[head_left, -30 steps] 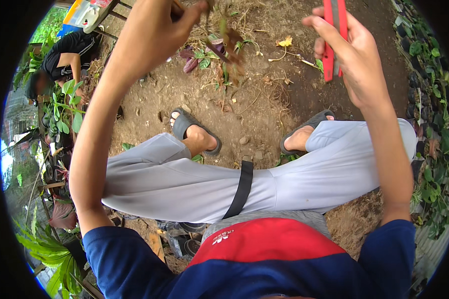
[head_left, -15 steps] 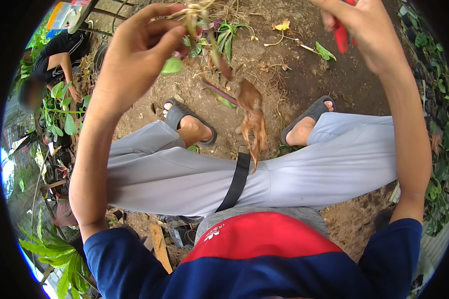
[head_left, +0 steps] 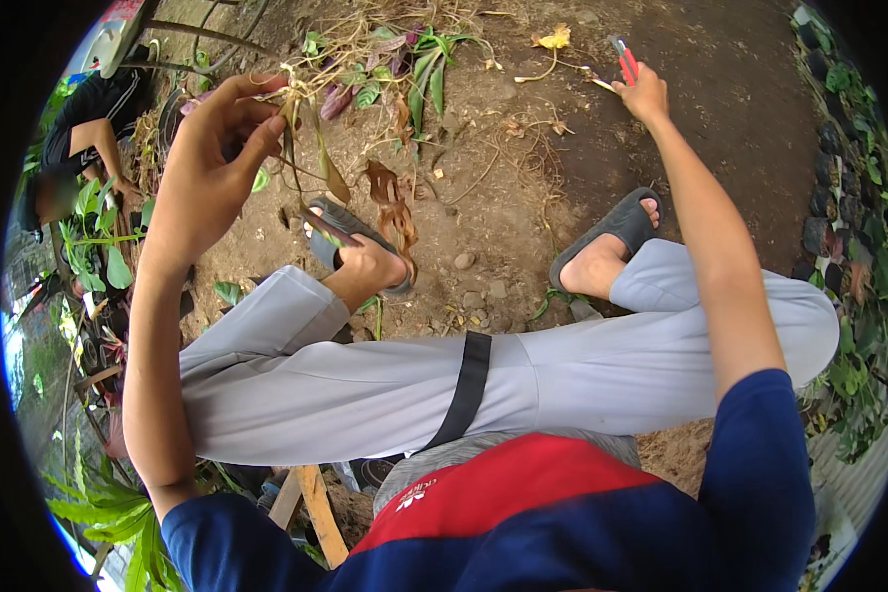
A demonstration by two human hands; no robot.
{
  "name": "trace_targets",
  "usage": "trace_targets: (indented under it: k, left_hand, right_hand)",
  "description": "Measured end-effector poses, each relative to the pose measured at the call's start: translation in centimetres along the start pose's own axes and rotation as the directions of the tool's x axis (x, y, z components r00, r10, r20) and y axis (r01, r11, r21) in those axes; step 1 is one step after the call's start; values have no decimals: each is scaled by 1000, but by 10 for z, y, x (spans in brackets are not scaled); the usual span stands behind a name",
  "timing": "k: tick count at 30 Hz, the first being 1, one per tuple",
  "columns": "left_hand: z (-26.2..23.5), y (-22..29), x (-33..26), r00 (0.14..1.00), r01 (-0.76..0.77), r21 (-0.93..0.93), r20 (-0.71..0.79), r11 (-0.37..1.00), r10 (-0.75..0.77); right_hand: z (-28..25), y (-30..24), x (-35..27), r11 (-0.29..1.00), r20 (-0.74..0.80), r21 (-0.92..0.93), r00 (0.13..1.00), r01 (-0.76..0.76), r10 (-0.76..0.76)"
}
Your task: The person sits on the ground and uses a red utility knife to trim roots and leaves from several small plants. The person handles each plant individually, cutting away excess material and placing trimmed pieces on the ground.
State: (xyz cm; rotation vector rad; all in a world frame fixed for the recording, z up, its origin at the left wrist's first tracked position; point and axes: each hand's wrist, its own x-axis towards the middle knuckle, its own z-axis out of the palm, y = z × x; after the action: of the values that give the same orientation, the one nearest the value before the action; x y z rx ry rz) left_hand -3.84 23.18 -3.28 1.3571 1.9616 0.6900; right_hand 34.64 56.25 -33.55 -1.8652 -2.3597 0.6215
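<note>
My left hand [head_left: 202, 168], at upper left, pinches a wilted plant [head_left: 311, 148] between thumb and fingertips. The plant's pale, stringy top shows by the fingertips, and thin stems with withered leaves dangle below. A curled brown dry leaf [head_left: 393, 209] hangs at its right, over my left foot. At upper right my right hand [head_left: 647, 96] is closed around red-handled pruning shears [head_left: 628, 65], held low over the bare soil. Their grey metal tip points away from me. Close to that tip lies a cut stem with a yellow leaf [head_left: 555, 39].
A heap of pulled stems and green and purple leaves [head_left: 426, 74] lies ahead on the soil. My sandalled feet [head_left: 612, 242] stand apart. Another person [head_left: 94, 113] crouches at far left beside leafy plants [head_left: 104, 237]. Potted plants [head_left: 827, 187] line the right edge.
My right hand has gone down and inward with the shears, farther from me. My left hand has shifted left and slightly nearer, and the hanging plant has swung left with it.
</note>
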Motion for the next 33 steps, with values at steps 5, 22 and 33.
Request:
trace_targets:
  k: [5, 22, 33]
  left_hand:
    - [-3, -1, -3, 999, 30, -10, -19, 1000, -30]
    - [-19, 7, -2, 994, 44, 35, -100, 998, -41]
    - [-16, 9, -6, 998, 24, 11, -51, 1000, -23]
  right_hand:
    - [35, -8, -12, 995, -17, -95, 999, -43, 41]
    - [17, 4, -38, 990, 41, -1, 989, 144, -144]
    - [54, -54, -72, 990, 296, 31, 945, 136, -139]
